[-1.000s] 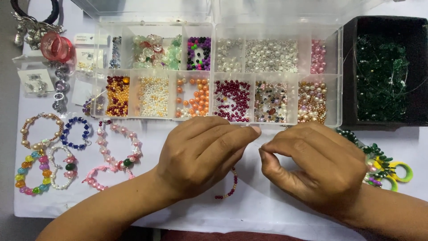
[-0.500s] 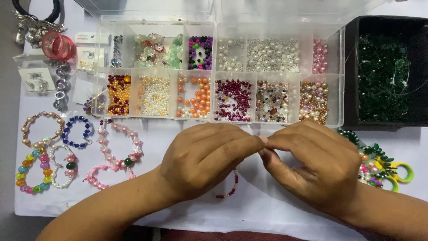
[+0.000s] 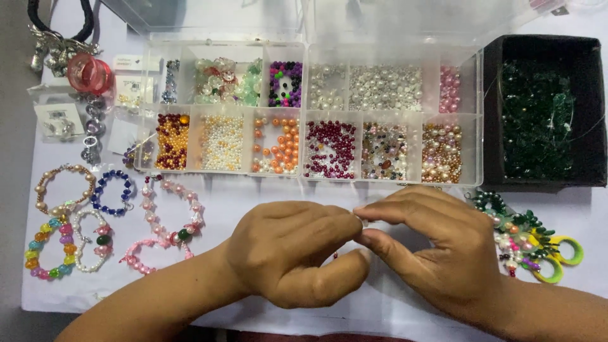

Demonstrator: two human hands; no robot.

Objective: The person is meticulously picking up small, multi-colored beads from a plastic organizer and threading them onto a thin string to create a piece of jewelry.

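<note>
My left hand (image 3: 294,253) and my right hand (image 3: 437,247) meet over the white cloth, just in front of the clear bead box (image 3: 304,109). The fingertips of both hands are pinched together on a thin beaded thread. Only one small dark red bead (image 3: 334,255) of it shows between the hands. The rest of the thread is hidden under my left palm. The compartment of dark red beads (image 3: 330,149) lies directly behind the hands.
A black box of green beads (image 3: 538,114) stands at the right. Yellow-green scissors and a green bead strand (image 3: 538,244) lie beside my right hand. Several finished bracelets (image 3: 82,221) lie at the left. Earring cards, a pink ring-shaped piece (image 3: 88,73) and a black cord are at the top left.
The two hands have closed in on each other, fingertips now touching. The dark red bead strand that hung below my left hand is now almost wholly hidden.
</note>
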